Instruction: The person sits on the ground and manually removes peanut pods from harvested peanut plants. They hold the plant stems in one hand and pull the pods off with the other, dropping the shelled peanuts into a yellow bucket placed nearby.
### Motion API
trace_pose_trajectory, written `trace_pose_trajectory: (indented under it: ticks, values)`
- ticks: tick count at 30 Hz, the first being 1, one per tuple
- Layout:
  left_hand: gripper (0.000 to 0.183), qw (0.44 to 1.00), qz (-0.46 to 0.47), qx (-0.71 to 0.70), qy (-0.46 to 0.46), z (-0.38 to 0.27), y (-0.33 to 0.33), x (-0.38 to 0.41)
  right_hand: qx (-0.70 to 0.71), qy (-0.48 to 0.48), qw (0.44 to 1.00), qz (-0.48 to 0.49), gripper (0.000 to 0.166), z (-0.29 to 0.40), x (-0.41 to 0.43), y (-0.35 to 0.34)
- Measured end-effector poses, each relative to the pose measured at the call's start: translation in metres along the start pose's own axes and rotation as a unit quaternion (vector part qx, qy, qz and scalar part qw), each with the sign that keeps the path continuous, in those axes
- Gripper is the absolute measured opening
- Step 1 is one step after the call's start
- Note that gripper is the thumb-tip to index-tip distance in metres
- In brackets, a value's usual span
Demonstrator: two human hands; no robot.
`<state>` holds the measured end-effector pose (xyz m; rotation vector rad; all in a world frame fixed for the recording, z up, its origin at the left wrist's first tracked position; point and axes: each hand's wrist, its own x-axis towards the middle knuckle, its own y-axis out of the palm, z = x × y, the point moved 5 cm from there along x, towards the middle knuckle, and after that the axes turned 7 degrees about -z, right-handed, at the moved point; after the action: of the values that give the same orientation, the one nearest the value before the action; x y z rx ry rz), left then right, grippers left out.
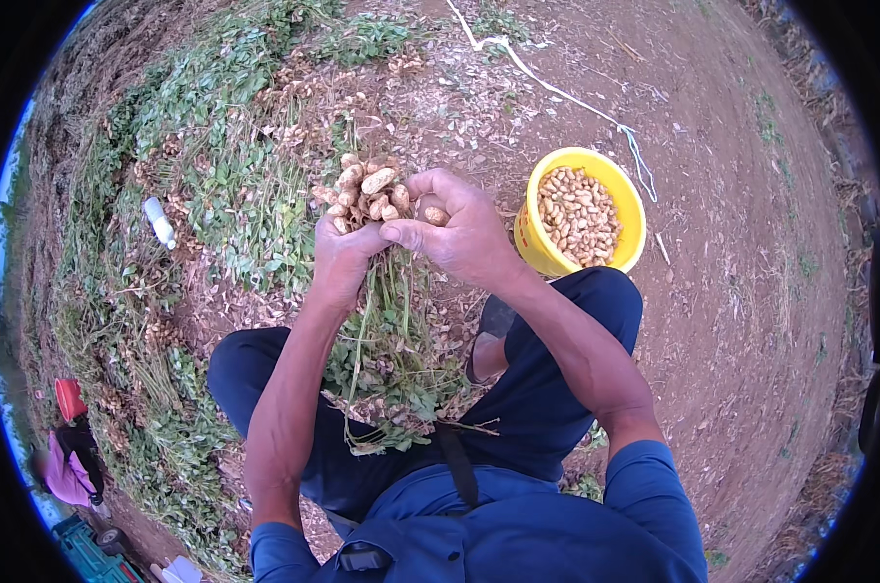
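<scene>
A cluster of unshelled peanuts [367, 191] tops a bunch of pulled peanut plants, roots up. My left hand [344, 251] grips the bunch just below the pods. From there the stems and green leaves [393, 350] hang down between my knees. Against the right side of the cluster, my right hand [458, 229] has its thumb and fingers curled around at least one loose peanut [435, 216]. Just beyond my right knee stands a yellow bucket [529, 232], holding many picked peanuts [578, 215].
Uprooted peanut plants [229, 167] lie in a long row at left, with a whitish plastic bottle [159, 222] among them. A white cord [549, 86] crosses the soil ahead. Far left are a person in pink [68, 470], a red bucket [70, 398] and a green vehicle [94, 550].
</scene>
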<state>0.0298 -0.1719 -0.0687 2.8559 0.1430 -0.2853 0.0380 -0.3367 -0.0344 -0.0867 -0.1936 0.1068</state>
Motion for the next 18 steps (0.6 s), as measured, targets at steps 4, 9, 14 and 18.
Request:
trace_pose_trajectory:
  ticks: [4,9,14,18]
  values:
    - [0.034,0.998,0.025,0.028,0.049,0.002,0.002,0.000,-0.046,-0.041,0.998,-0.017,0.040,-0.003,-0.001,-0.001]
    - [0.034,0.991,0.018,0.091,0.100,-0.002,0.006,0.001,-0.141,-0.026,0.990,-0.002,0.042,-0.006,0.000,-0.005]
    - [0.038,0.969,-0.008,0.201,0.141,0.000,0.006,0.003,-0.098,0.024,0.991,0.093,0.035,-0.003,0.000,0.000]
    - [0.036,0.969,-0.008,0.208,0.132,0.000,0.007,0.002,0.004,0.070,0.991,0.115,0.027,-0.015,-0.003,0.003]
